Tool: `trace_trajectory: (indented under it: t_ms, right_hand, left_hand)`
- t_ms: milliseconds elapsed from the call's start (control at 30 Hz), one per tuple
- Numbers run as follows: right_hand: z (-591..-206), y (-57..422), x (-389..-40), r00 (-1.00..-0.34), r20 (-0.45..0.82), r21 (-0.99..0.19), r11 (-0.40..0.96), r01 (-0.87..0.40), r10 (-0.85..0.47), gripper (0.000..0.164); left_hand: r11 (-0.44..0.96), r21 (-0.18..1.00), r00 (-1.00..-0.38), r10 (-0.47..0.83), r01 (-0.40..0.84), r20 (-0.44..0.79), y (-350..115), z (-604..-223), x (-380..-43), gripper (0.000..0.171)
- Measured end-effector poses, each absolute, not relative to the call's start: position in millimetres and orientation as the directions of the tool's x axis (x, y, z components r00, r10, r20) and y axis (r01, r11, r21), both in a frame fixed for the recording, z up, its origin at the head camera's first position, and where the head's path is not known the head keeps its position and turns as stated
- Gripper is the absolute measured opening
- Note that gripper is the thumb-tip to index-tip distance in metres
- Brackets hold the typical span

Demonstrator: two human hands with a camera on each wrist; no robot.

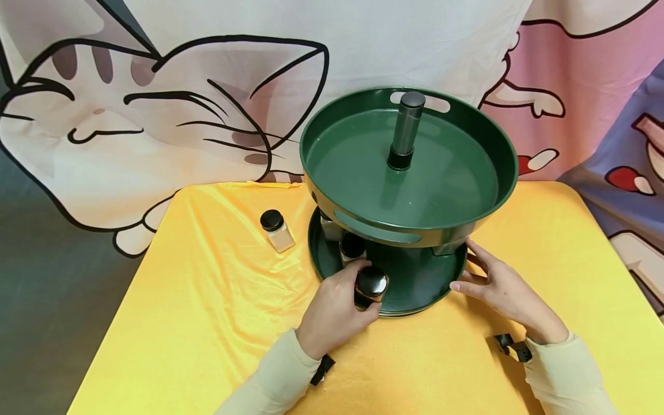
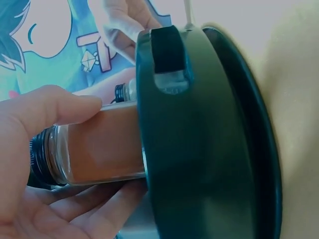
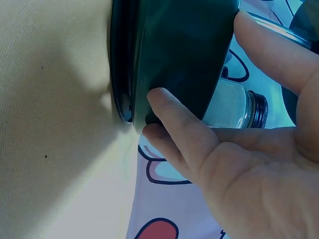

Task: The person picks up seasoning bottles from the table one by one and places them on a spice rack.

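My left hand grips a square glass spice jar of brownish powder, thumb on one side and fingers on the other. This jar has a black lid and stands at the front left of the green lower tray, its base hidden behind the tray wall in the left wrist view. Just behind it is another black-lidded jar on that tray. My right hand touches the tray's outer right wall with spread fingers, the thumb at the rim in the right wrist view.
A larger green upper tray with a central post overhangs the lower one. More jars, one at the left and one pale-filled, stand beneath. Another jar stands on the yellow tablecloth. A printed curtain hangs behind.
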State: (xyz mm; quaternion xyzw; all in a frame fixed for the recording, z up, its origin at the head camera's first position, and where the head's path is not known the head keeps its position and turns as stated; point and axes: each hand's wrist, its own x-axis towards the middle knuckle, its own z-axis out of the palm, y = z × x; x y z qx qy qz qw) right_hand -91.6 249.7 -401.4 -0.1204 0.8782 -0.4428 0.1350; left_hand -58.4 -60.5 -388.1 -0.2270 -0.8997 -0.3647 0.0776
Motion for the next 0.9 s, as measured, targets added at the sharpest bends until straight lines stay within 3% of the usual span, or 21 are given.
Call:
trace_trajectory:
  t_ms: [500,900]
  right_hand:
    - [-403.2,250.7,-93.4,-0.933,-0.154,-0.828,0.557,-0.059,-0.327,0.094]
    - [-399.2,249.7,-91.9,-0.936,-0.189,-0.811,0.584,-0.022,-0.297,0.097]
  left_hand:
    - [0.633,0.628,-0.891,0.350,0.453,0.290,-58.2,-398.6,-61.0,0.051]
    - [0.642,0.623,-0.894,0.349,0.447,0.282,-59.9,-401.5,-63.5,0.058]
